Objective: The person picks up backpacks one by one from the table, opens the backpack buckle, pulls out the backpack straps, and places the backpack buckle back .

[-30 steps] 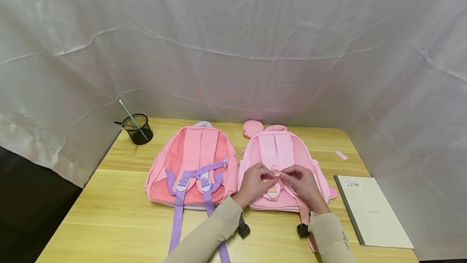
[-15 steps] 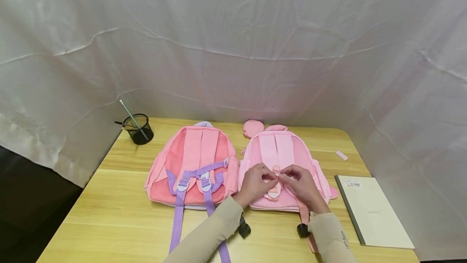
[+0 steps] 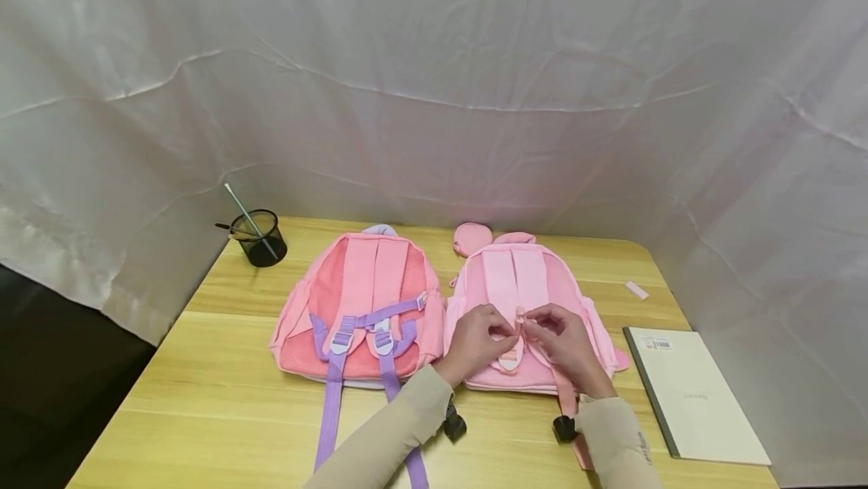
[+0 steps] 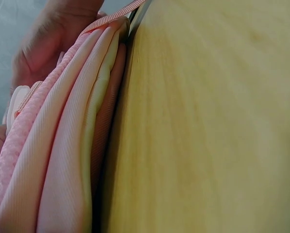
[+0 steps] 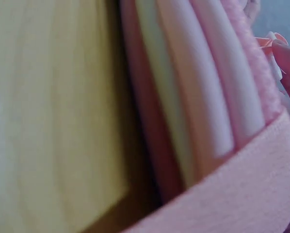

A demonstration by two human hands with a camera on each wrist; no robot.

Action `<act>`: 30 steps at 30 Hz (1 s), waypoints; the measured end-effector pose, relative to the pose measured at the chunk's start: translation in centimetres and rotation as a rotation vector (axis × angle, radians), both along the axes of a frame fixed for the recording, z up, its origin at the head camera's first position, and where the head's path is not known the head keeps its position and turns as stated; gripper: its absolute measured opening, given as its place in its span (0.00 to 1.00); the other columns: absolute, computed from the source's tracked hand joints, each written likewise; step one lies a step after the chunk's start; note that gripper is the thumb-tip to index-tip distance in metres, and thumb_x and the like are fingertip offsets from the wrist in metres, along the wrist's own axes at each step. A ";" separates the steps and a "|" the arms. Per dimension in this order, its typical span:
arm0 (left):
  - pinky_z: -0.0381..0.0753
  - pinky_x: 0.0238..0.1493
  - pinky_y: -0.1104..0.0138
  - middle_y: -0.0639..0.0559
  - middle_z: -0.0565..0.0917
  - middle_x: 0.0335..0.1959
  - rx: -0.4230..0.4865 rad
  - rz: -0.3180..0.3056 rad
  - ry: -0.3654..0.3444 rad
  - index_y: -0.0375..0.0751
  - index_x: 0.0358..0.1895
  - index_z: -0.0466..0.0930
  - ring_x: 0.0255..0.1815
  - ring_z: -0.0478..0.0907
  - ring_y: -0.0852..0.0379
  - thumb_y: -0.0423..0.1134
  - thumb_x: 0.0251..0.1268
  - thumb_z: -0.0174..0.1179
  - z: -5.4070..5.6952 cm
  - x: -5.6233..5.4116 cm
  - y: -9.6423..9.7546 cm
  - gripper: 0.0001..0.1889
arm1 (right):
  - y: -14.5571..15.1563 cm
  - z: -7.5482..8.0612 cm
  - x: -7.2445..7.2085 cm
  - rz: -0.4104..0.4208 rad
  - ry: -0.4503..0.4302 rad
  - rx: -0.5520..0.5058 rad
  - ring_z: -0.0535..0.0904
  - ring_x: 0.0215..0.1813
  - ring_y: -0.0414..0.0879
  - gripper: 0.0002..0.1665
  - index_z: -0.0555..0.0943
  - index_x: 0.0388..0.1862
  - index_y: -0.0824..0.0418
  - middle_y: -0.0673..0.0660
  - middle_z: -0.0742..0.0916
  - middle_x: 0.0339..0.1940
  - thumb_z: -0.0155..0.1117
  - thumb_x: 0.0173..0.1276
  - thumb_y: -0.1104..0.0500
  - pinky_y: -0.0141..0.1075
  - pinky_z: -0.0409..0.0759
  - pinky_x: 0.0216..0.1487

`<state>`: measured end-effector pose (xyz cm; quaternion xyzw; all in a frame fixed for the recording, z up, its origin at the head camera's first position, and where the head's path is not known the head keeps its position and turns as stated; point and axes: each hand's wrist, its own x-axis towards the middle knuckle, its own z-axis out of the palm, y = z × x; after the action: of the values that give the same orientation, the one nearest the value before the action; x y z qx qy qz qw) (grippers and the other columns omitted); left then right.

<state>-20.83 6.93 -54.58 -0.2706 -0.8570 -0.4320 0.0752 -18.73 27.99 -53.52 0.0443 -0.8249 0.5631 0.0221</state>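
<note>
A pink backpack [image 3: 502, 278] lies with its shoulder straps up, to the right on the table in the head view. Above its lower back, my left hand [image 3: 476, 340] and right hand [image 3: 564, 340] meet fingertip to fingertip. Between them both hands pinch a thin pink strap [image 3: 520, 314], a short piece of which sticks up past the fingers. Just below hangs a pale strap adjuster [image 3: 508, 359], also visible as a white buckle [image 4: 17, 104] in the left wrist view. The right wrist view catches the right fingertips [image 5: 286, 58] against the strap.
Left of it lies a coral backpack [image 3: 359, 263] with purple straps [image 3: 331, 406]. A black mesh pen cup [image 3: 264, 242] stands at the back left. On the right are a notebook [image 3: 698, 398] and a small pink eraser-like block [image 3: 637, 290]. A grey curtain [image 3: 434, 135] surrounds the table.
The strap piece between the fingers went from a round loop to a narrow upright fold, slightly further right. Both hands stay in nearly the same place.
</note>
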 end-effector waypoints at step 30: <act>0.68 0.31 0.81 0.60 0.81 0.32 -0.017 0.107 0.092 0.53 0.38 0.90 0.30 0.78 0.65 0.49 0.64 0.72 1.7 0.6 1.5 0.06 | -0.3 3.1 0.5 -0.070 -0.024 0.003 0.78 0.36 0.43 0.19 0.85 0.53 0.59 0.59 0.86 0.45 0.74 0.69 0.50 0.33 0.76 0.20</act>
<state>-20.24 8.44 -52.86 -0.2444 -0.8695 -0.4074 0.1352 -18.26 27.66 -50.38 0.0089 -0.8271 0.5611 0.0319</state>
